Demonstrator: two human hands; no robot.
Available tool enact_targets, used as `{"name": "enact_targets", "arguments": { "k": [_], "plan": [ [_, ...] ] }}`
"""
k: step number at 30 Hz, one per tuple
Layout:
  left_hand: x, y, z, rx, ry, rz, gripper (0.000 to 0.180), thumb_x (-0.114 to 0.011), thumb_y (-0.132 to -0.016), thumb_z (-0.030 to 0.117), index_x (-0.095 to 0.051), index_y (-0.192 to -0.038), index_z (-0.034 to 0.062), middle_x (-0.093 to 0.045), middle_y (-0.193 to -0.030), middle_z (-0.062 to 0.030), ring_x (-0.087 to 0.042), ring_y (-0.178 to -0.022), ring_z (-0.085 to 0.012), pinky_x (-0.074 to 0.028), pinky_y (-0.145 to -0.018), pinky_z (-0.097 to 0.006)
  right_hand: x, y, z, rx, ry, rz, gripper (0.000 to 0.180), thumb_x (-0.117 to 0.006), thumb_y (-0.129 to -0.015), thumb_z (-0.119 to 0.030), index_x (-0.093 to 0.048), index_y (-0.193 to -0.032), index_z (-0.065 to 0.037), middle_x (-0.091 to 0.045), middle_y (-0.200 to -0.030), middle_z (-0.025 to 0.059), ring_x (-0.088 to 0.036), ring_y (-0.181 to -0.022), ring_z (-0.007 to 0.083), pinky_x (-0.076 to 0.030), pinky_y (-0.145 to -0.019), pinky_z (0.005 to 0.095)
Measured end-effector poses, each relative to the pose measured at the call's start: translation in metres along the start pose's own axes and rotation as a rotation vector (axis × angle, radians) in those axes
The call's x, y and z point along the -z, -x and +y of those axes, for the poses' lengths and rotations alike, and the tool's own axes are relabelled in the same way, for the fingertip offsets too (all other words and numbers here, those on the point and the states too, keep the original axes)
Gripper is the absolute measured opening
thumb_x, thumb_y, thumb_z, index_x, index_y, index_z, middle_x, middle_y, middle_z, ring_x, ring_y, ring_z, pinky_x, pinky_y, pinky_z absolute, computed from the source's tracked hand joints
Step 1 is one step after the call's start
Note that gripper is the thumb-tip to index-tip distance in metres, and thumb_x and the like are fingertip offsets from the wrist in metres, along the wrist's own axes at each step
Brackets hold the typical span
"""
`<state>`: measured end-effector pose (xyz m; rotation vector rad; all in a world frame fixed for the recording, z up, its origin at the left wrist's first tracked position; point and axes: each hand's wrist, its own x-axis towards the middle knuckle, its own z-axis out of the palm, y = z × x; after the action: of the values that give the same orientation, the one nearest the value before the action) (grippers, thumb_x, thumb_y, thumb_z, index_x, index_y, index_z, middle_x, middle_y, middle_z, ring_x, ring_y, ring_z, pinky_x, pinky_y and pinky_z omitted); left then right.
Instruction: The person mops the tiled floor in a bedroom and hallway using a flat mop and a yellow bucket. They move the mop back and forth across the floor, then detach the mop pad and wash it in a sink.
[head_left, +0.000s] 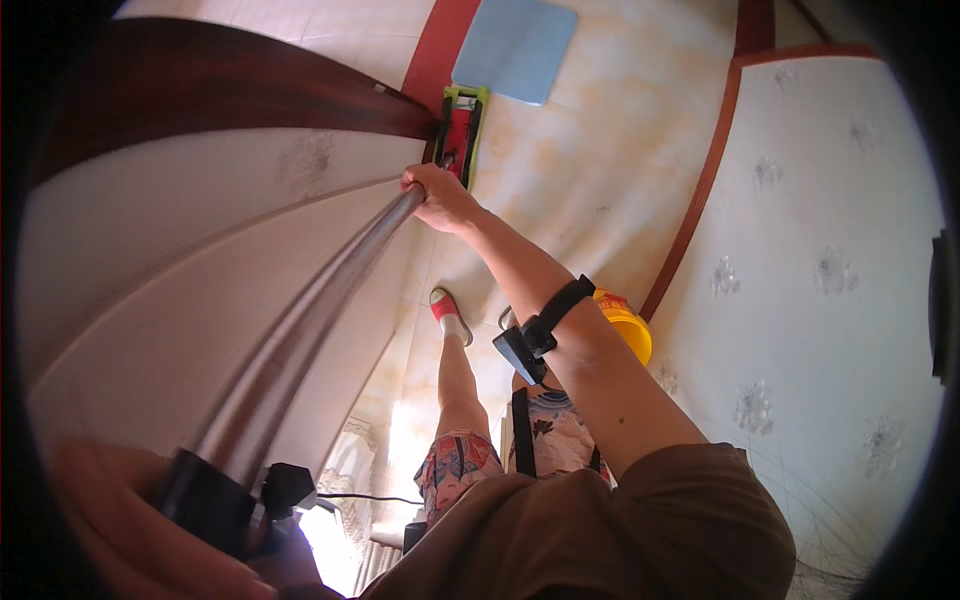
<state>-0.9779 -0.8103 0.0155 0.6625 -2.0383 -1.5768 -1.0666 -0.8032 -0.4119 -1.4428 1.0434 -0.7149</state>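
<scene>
One outstretched arm [525,262] ends in our right hand [440,198], clenched round the mop [322,320]; our left hand's [140,530] grip (blurred) we cannot tell. The red head [460,140] lies beside dark wood [250,80], near a blue mat [515,50]; our arm partly hides a yellow bucket [630,335].

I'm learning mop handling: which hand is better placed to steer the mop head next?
Probably the right hand: it grips the pole lower down, nearer the red mop head. The left hand appears near the pole's upper end, farther off.
</scene>
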Motion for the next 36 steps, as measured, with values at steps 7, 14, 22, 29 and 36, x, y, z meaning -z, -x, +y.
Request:
{"name": "enact_targets", "arguments": {
  "k": [7, 14, 22, 29, 36],
  "plan": [
    [-0.088, -0.042, -0.012, -0.423, 0.044, 0.254, 0.04, -0.072, -0.051, -0.01, -0.041, -0.064, 0.0137, -0.05, -0.051, 0.0019, -0.051, -0.041, -0.0068, -0.046, -0.038, -0.02, 0.038, 0.043, 0.001, 0.025, -0.067, 0.035, 0.007, -0.059, -0.077, -0.003, -0.055, -0.082, -0.004, -0.056, -0.079, 0.012, -0.055, -0.076, 0.0276, -0.044, -0.067, 0.0353],
    [-0.111, -0.063, -0.006, -0.506, 0.228, 0.344, 0.04, -0.063, -0.045, -0.015, -0.037, -0.056, 0.014, -0.047, -0.044, 0.0024, -0.046, -0.036, -0.0049, -0.042, -0.035, -0.019, 0.073, 0.106, 0.004, -0.018, -0.076, 0.18, 0.009, -0.056, -0.074, 0.001, -0.058, -0.079, -0.006, -0.059, -0.075, 0.0152, -0.057, -0.078, 0.0341, -0.044, -0.068, 0.0414],
    [-0.116, 0.005, -0.017, -0.598, 0.498, 0.182, 0.013, -0.069, -0.073, 0.003, -0.058, -0.069, 0.0076, -0.059, -0.056, -0.0054, -0.058, -0.045, -0.0122, -0.052, -0.044, -0.026, 0.065, 0.178, 0.028, -0.037, -0.031, 0.289, 0.019, -0.059, -0.073, 0.008, -0.054, -0.087, -0.005, -0.056, -0.078, 0.0079, -0.055, -0.074, 0.0209, -0.043, -0.068, 0.0303],
    [-0.188, 0.17, 0.019, -0.131, 0.113, 0.794, 0.029, -0.058, -0.079, 0.004, -0.051, -0.051, 0.0109, -0.061, -0.054, -0.0023, -0.061, -0.049, -0.0156, -0.049, -0.054, -0.032, 0.005, 0.252, 0.036, -0.859, -0.581, 0.655, 0.051, -0.066, -0.079, -0.018, -0.047, -0.124, -0.005, -0.051, -0.123, 0.0155, -0.057, -0.099, 0.0282, -0.045, -0.089, 0.0375],
    [-0.312, 0.314, 0.051, 0.42, 0.123, 0.443, 0.028, -0.08, -0.069, 0.033, -0.06, -0.073, 0.0134, -0.065, -0.083, -0.0084, -0.059, -0.097, -0.0323, -0.033, -0.103, -0.051, -0.104, 0.3, 0.041, -0.744, -1.944, 0.492, 0.018, -0.058, -0.089, -0.028, -0.052, -0.087, -0.012, -0.049, -0.065, -0.0003, -0.048, -0.052, 0.0124, -0.042, -0.048, 0.0266]
  ]
}}
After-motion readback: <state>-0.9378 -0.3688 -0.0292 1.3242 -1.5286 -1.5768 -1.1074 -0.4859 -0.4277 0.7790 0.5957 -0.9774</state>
